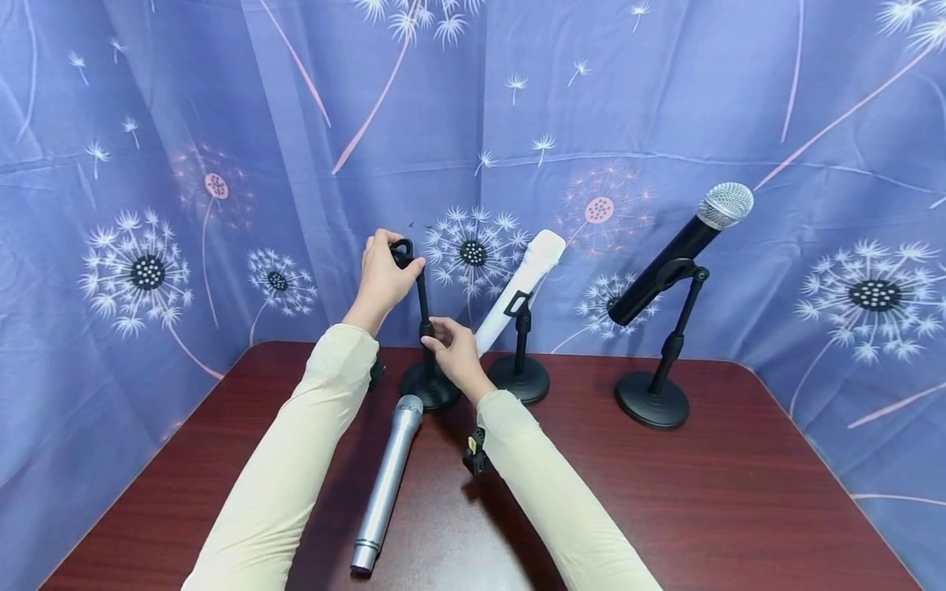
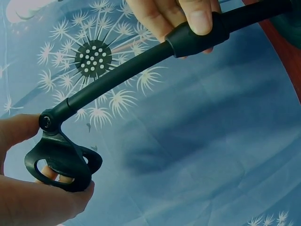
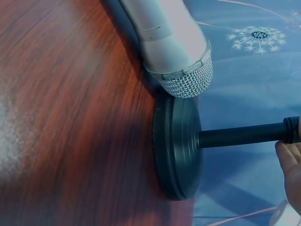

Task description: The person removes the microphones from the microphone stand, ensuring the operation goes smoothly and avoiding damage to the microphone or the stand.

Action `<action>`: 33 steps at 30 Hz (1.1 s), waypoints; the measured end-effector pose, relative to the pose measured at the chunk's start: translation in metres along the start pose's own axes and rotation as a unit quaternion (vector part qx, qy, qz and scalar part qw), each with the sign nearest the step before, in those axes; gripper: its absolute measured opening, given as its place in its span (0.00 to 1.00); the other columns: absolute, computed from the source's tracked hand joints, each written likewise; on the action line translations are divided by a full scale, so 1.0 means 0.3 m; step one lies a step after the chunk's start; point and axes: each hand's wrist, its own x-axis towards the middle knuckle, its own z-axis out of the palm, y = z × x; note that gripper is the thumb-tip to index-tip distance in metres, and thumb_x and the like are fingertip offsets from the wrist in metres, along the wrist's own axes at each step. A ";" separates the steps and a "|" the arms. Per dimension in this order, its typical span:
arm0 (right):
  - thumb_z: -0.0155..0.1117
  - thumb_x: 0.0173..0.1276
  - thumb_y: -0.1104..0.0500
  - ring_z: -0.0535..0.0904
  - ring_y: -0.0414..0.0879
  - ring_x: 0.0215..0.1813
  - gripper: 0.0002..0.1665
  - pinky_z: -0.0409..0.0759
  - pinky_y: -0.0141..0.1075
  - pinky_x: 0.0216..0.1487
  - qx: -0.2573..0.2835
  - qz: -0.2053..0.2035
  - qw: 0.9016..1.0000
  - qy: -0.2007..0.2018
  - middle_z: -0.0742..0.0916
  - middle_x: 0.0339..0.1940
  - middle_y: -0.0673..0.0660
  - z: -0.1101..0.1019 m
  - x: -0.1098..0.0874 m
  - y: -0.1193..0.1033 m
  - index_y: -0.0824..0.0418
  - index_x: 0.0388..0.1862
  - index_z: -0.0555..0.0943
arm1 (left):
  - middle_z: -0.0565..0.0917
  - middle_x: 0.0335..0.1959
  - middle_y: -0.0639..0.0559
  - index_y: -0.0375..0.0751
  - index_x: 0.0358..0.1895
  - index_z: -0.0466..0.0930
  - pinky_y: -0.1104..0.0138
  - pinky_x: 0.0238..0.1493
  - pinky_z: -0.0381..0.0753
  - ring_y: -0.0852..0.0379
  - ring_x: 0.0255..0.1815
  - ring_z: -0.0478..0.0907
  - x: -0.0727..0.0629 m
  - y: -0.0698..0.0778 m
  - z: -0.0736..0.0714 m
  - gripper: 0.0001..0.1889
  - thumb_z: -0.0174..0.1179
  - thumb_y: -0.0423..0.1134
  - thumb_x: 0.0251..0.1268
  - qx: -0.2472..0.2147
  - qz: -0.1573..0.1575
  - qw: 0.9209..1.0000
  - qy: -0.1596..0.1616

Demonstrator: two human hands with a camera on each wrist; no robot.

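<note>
A black microphone stand (image 1: 424,305) stands upright at the back left of the table, its round base (image 3: 178,150) flat on the wood. With thumb and fingers, my left hand (image 1: 386,275) pinches the clip (image 2: 63,165) at the top of the pole. Lower down, my right hand (image 1: 456,353) grips the collar (image 2: 197,37) at the middle of the pole between thumb and fingers. The clip has nothing in it. Close in front of the base lies a silver microphone (image 1: 388,484), its mesh head (image 3: 188,80) toward the stand.
Just right of my right hand, a white microphone (image 1: 521,287) leans in a second stand (image 1: 521,373). Farther right, a black microphone (image 1: 668,267) with a silver head sits tilted in a third stand (image 1: 654,400). A blue dandelion-print curtain (image 1: 665,98) hangs behind the table (image 1: 739,509).
</note>
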 end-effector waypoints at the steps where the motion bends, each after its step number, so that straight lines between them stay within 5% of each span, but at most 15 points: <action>1: 0.66 0.62 0.69 0.84 0.55 0.46 0.18 0.81 0.38 0.48 0.001 0.004 1.000 0.000 0.87 0.42 0.66 0.001 -0.001 0.000 0.71 0.52 0.80 | 0.66 0.60 0.39 0.37 0.59 0.63 0.54 0.60 0.70 0.43 0.63 0.63 0.000 -0.001 0.001 0.23 0.61 0.39 0.67 0.002 0.000 1.000 -0.001; 33: 0.65 0.63 0.70 0.84 0.56 0.46 0.18 0.80 0.39 0.49 0.039 0.034 0.999 0.004 0.87 0.42 0.67 0.005 -0.002 -0.007 0.72 0.52 0.80 | 0.65 0.58 0.39 0.37 0.57 0.63 0.52 0.61 0.67 0.43 0.62 0.62 -0.029 -0.055 0.043 0.21 0.60 0.38 0.67 0.011 0.005 1.000 -0.007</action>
